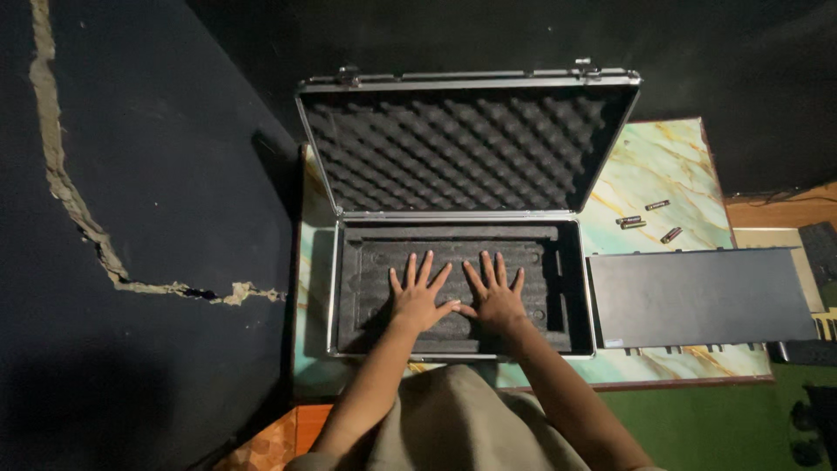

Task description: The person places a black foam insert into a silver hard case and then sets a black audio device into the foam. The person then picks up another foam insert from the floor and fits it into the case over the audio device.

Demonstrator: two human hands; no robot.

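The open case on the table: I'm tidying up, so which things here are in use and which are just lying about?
In use:
left hand and right hand, flat on the foam insert of the open metal case

Lying about:
batteries on the marble-patterned table
flat dark box right of the case

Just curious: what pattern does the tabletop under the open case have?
Pale green marble tabletop with gold veins, seen best from the head camera.

The room was dim, light falling from above onto the open case (462,209) and marbled tabletop (663,166). Corners sank into dark. The picture was sharp, edges slightly bowed.
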